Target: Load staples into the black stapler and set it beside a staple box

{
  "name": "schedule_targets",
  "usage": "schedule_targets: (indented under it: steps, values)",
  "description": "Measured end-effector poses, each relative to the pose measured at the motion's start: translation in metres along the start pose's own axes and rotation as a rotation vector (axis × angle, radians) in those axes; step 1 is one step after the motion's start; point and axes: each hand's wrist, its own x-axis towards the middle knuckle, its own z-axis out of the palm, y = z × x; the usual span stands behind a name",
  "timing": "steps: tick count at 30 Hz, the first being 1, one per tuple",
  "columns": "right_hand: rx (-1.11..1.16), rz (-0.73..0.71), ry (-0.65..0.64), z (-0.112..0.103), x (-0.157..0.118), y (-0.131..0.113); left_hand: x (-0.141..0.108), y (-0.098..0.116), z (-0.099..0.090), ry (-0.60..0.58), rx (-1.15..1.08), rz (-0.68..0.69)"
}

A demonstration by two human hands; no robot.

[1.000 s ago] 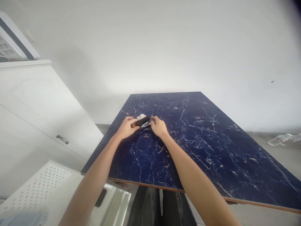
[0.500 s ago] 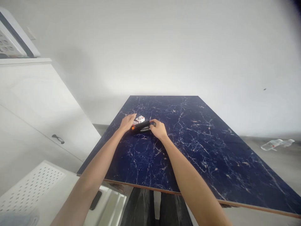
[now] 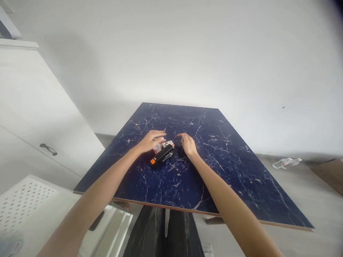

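A black stapler (image 3: 161, 156) with an orange end lies slantwise on the dark blue marbled table (image 3: 214, 171). Just behind it is a small white box (image 3: 168, 144) with dark and red print. A red and white piece (image 3: 157, 148), perhaps a second box, shows under my left hand (image 3: 152, 140). That hand is open, its fingers stretched over the boxes; whether it touches them I cannot tell. To the right of the stapler and apart from it, my right hand (image 3: 188, 144) holds nothing visible, with its fingers loosely bent and apart.
A white cabinet (image 3: 45, 107) with a dark handle stands at the left, and a white perforated surface (image 3: 26, 200) lies below it. Behind the table rises a pale wall (image 3: 182, 53). Clear plastic bottles (image 3: 286, 163) lie on the floor at the right, near brown cardboard (image 3: 331, 175).
My right hand has let go of the stapler and moved off to its right. The stapler now rests on the table, more steeply slanted. My left hand reaches further over the boxes. The view has shifted.
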Motion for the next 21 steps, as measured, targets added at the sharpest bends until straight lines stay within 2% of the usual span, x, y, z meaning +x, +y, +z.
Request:
schedule_targets:
  steps: [1, 2, 5, 7, 9, 12, 18, 21]
  values:
    - [-0.026, -0.024, -0.017, -0.005, -0.003, 0.002, -0.004, 0.003, -0.01, 0.031, 0.003, -0.044]
    - [-0.058, -0.048, -0.035, -0.008, -0.006, 0.003, -0.008, 0.006, -0.021, 0.007, -0.005, -0.079]
    - [-0.196, -0.138, -0.131, -0.008, -0.011, 0.003, -0.021, 0.018, -0.045, -0.304, -0.102, -0.141]
    - [-0.293, -0.182, -0.172, -0.004, -0.011, 0.001, -0.028, 0.03, -0.048, -0.463, -0.114, -0.138]
    - [-0.341, -0.198, -0.174, -0.001, -0.01, 0.0, -0.03, 0.039, -0.043, -0.533, -0.093, -0.123]
    - [-0.328, -0.21, -0.184, -0.002, -0.009, -0.001, -0.029, 0.042, -0.034, -0.509, -0.063, -0.1]
    - [-0.305, -0.18, -0.16, -0.017, -0.008, -0.003, -0.028, 0.019, -0.029, -0.304, 0.057, -0.056]
    - [-0.284, -0.174, -0.144, -0.02, -0.009, -0.004, -0.027, 0.011, -0.032, -0.299, 0.023, -0.067]
